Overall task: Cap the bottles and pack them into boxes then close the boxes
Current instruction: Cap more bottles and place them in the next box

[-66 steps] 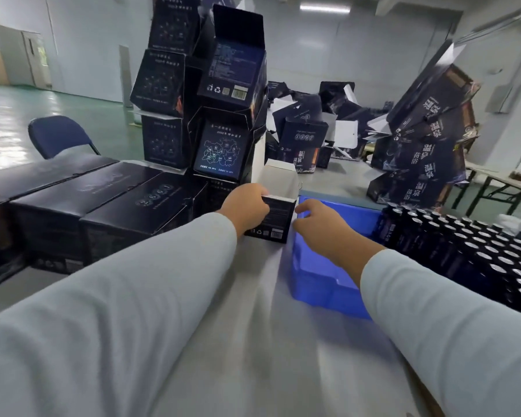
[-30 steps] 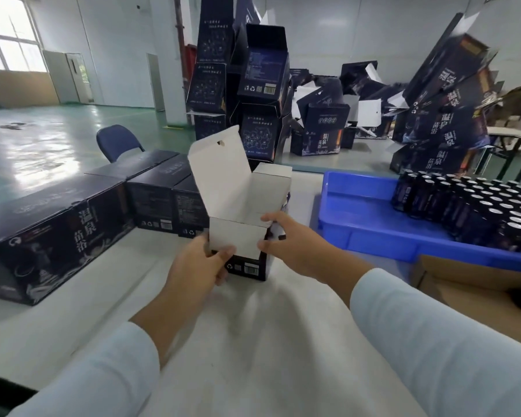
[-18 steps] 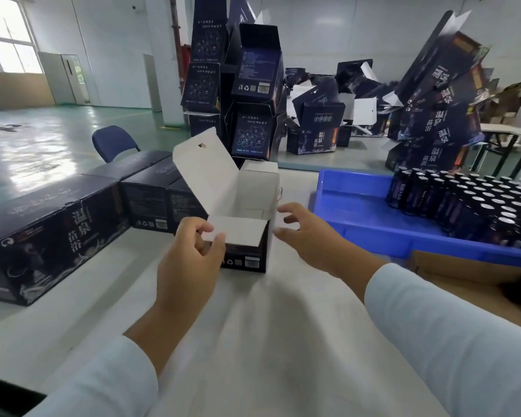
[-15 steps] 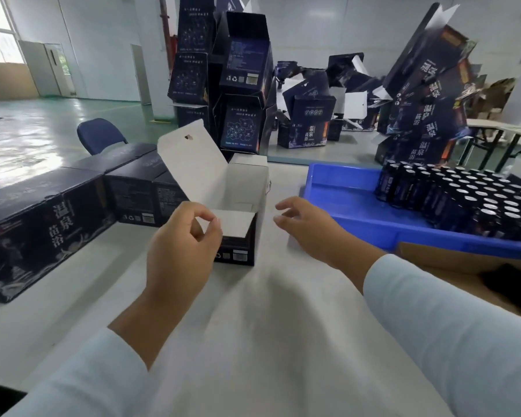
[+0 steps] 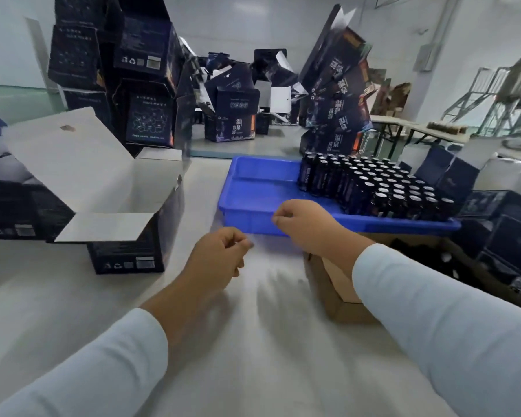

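Observation:
An open black box (image 5: 127, 254) with white flaps stands on the table at the left, its lid raised and nothing visible inside. Several dark bottles (image 5: 370, 188) stand packed in the right part of a blue tray (image 5: 253, 188). My left hand (image 5: 217, 260) hovers over the table to the right of the box, fingers loosely curled, holding nothing. My right hand (image 5: 304, 224) is at the tray's near rim, fingers loosely curled and empty.
Tall stacks of dark boxes (image 5: 124, 85) rise behind the open box, and another leaning stack (image 5: 337, 94) stands behind the tray. An open brown carton (image 5: 340, 284) sits under my right forearm. Closed black boxes (image 5: 9, 194) line the left edge.
Both hands have let go of the open box and moved right toward the blue tray. The view has turned right, so the box now sits at the left.

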